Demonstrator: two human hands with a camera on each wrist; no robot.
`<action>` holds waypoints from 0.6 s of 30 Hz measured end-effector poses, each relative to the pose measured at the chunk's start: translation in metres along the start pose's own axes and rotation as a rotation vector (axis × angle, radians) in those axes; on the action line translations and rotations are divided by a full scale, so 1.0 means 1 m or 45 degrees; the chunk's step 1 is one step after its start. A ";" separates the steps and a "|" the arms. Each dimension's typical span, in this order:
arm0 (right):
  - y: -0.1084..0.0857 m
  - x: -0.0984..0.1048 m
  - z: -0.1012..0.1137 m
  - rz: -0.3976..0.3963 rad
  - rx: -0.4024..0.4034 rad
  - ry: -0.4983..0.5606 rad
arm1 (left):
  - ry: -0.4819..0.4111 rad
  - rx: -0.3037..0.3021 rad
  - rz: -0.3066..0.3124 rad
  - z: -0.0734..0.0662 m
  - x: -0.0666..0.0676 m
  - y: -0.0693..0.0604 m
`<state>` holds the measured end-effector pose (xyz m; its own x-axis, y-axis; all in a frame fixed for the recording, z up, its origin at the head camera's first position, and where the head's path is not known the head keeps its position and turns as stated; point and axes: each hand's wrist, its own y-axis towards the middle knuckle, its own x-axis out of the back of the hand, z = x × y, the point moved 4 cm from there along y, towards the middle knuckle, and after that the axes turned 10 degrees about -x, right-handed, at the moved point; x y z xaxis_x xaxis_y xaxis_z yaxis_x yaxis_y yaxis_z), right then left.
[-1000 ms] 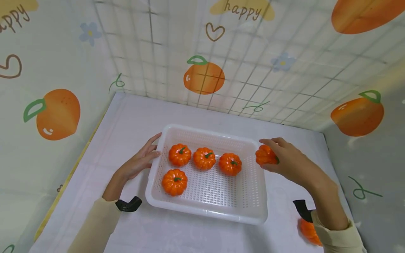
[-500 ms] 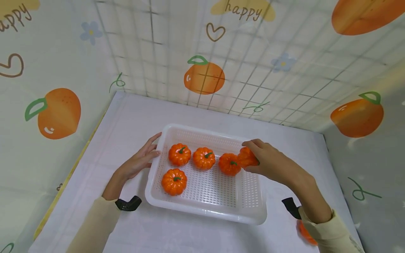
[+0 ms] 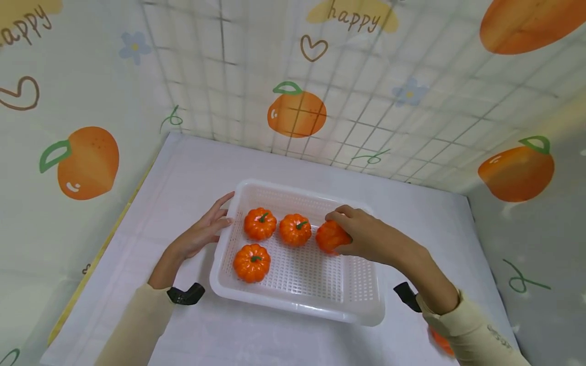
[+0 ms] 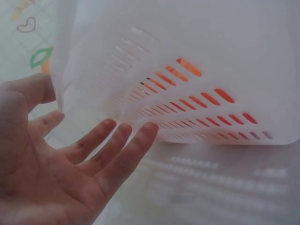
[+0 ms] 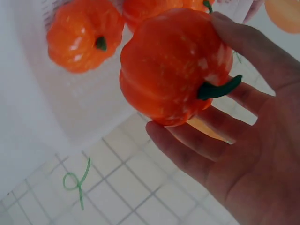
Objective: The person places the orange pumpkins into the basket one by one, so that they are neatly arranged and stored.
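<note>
A white perforated basket [image 3: 297, 308] holds several small orange pumpkins, among them one at the back left [image 3: 260, 224], one beside it [image 3: 295, 230] and one at the front left [image 3: 252, 263]. My right hand [image 3: 371, 235] is over the basket's right half, gripping a pumpkin [image 5: 176, 65] between thumb and fingers, its green stem toward the palm in the right wrist view. In the head view that pumpkin overlaps another one, mostly hidden. My left hand [image 3: 201, 234] touches the basket's left end with fingers extended, and in the left wrist view its fingertips lie along the outer wall [image 4: 187, 28].
Another orange pumpkin [image 3: 441, 339] lies on the white table cover [image 3: 274, 340] at the lower right, partly hidden by my right sleeve. Walls printed with oranges, hearts and a grid stand behind and at both sides of the table.
My right hand has carried its pumpkin leftward, from beyond the basket's right rim to above the inside, over the rightmost pumpkin of the back row. My left hand has stayed at the left end.
</note>
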<state>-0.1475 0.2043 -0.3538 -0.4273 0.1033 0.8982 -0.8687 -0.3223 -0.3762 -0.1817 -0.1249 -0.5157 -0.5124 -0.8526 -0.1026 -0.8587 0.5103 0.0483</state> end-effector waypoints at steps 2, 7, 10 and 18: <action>0.002 -0.004 0.004 0.003 0.019 0.003 | 0.000 0.002 0.003 0.000 -0.001 0.001; 0.008 -0.010 0.015 0.006 0.079 -0.039 | 0.002 0.005 0.001 0.001 -0.001 0.001; 0.011 -0.013 0.022 0.011 0.120 -0.075 | 0.000 0.013 -0.003 0.001 -0.001 0.001; 0.017 -0.026 0.039 0.045 0.276 -0.172 | -0.004 0.005 -0.002 0.002 0.000 0.003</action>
<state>-0.1411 0.1592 -0.3740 -0.4063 -0.0331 0.9131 -0.7738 -0.5191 -0.3631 -0.1841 -0.1234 -0.5176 -0.5108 -0.8532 -0.1059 -0.8596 0.5091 0.0441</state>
